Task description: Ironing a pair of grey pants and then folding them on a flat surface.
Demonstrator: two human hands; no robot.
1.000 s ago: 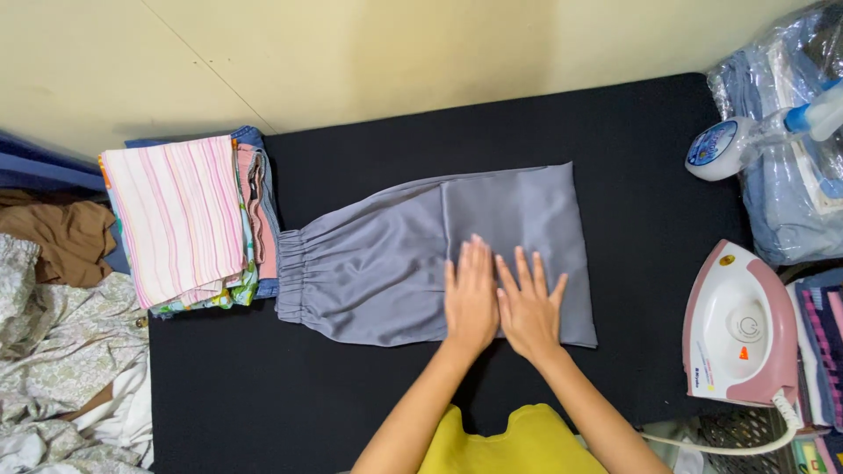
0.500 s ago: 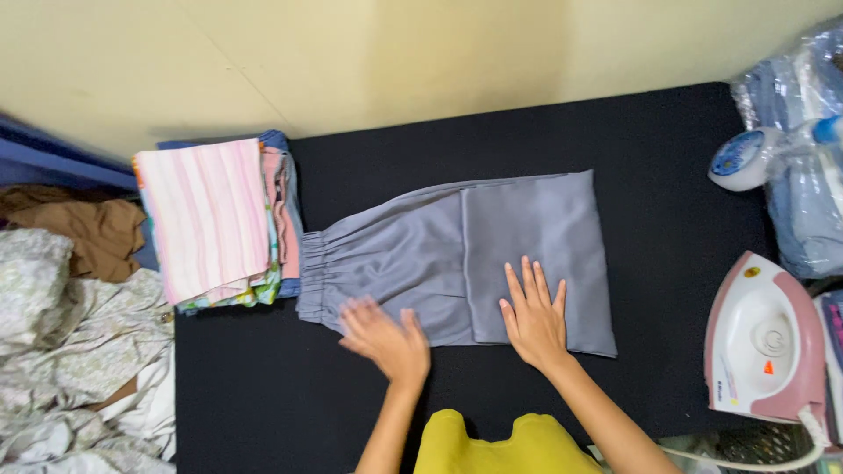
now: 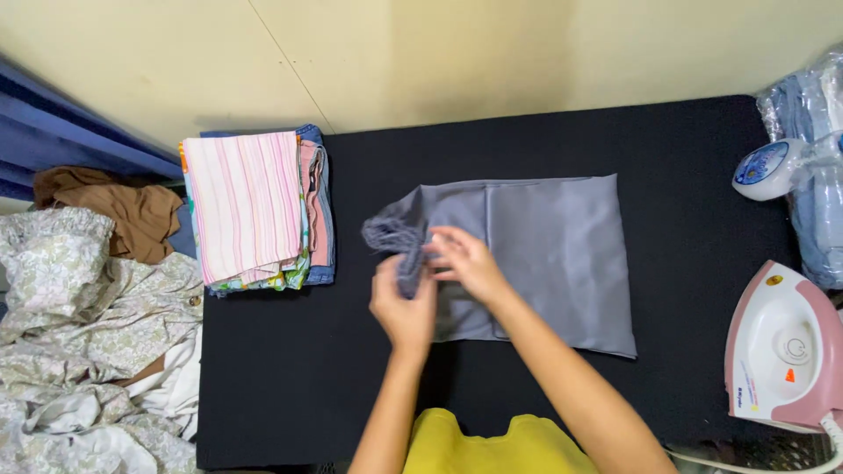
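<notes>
A grey garment with a gathered elastic waistband (image 3: 544, 250) lies folded on the black ironing surface (image 3: 263, 369). My left hand (image 3: 404, 307) grips the bunched waistband end and lifts it up off the surface. My right hand (image 3: 465, 259) also pinches the waistband fabric, just to the right of the left hand. The garment's right half lies flat.
A stack of folded clothes topped by a pink striped cloth (image 3: 246, 206) sits at the surface's left end. Crumpled laundry (image 3: 79, 333) lies off the left edge. A pink and white iron (image 3: 781, 351) stands at the right, with a spray bottle (image 3: 773, 167) and bagged clothes behind it.
Both hands left the flat garment, went left to the waistband end, took hold of it and lifted it toward the middle. The camera view shifted slightly.
</notes>
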